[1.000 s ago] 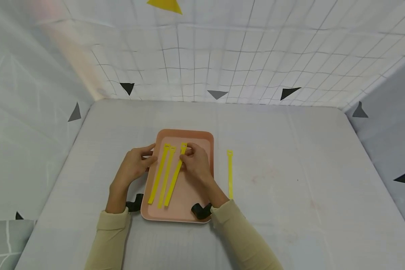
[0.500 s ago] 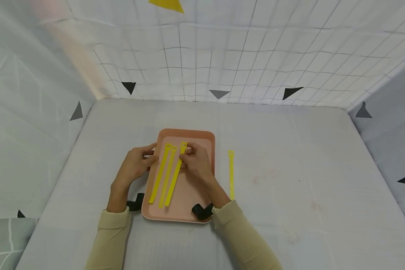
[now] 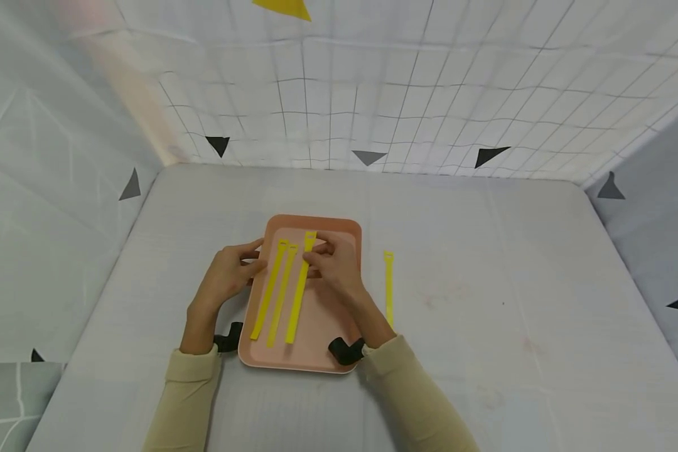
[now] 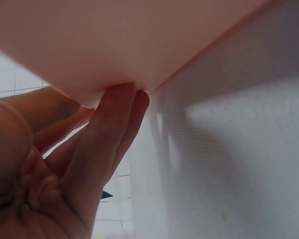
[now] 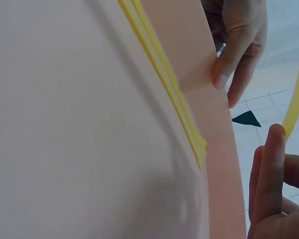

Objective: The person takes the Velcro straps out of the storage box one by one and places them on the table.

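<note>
A pink tray [image 3: 316, 221] lies on the white table, and my left hand [image 3: 223, 276] grips its left edge. The left wrist view has those fingers [image 4: 102, 144] against the tray's underside. Over the tray, my right hand [image 3: 341, 267] pinches a yellow cable strap [image 3: 297, 304] just below its slotted head; the tail hangs toward me. Left of it, two more yellow straps [image 3: 268, 294] lie side by side in the tray. The right wrist view shows the held strap [image 5: 298, 92] bowed, apart from those two. Right of the tray, another yellow strap [image 3: 388, 282] lies on the table.
Each wrist carries a black camera mount; the right one [image 3: 344, 351] hangs over the tray's lower right corner. White grid-lined sheeting [image 3: 373, 100] rises behind the table [image 3: 486, 282], and more sheeting closes both sides.
My right hand has raised the pinched strap slightly and shifted it right, widening the gap at its lower end from the two straps. My left hand keeps its grip on the tray.
</note>
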Available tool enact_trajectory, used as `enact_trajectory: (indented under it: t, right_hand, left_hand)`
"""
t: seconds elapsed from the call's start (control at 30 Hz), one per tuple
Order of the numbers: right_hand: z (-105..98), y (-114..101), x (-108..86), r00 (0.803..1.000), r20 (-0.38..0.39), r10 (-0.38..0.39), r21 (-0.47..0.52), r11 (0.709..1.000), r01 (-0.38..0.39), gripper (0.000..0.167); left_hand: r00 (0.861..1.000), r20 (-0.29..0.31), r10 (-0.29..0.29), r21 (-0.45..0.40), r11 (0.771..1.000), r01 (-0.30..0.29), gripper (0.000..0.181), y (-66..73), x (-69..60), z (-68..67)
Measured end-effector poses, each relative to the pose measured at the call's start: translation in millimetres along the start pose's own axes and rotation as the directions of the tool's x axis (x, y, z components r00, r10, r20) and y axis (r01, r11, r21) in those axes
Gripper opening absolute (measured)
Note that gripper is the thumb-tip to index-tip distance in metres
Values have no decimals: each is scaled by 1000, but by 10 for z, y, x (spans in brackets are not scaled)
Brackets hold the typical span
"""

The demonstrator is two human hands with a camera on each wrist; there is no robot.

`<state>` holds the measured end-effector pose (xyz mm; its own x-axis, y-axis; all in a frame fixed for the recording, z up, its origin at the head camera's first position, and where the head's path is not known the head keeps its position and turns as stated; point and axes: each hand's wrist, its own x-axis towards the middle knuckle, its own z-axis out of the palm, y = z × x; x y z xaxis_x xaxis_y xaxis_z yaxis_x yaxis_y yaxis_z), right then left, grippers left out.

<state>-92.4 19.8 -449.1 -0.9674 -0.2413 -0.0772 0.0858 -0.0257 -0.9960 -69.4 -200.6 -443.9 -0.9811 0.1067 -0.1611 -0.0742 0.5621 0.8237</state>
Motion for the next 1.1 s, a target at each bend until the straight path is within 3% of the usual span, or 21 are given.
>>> enact_trajectory:
  t: [0.17, 0.43, 0.8, 1.1]
  right_hand:
    - [-51, -45, -2, 998, 20, -57, 33, 998, 56, 53]
    - [-81, -124, -23, 998, -12, 55, 51, 997, -55, 56]
    - [-101, -203, -65, 998, -49, 46, 37, 998, -45, 49]
    - [-165, -188, -88, 999, -43, 34, 5, 999, -34, 54]
  left_hand:
    - [1000, -1, 11, -7, 1000, -11, 55, 2, -1, 5]
    - [1000, -6, -5, -5, 1000, 5, 55, -2, 1, 3]
    - [1000, -2, -8, -4, 1000, 8, 54, -2, 3, 2]
    - [1000, 8, -2, -6, 1000, 3, 54, 6, 5, -12]
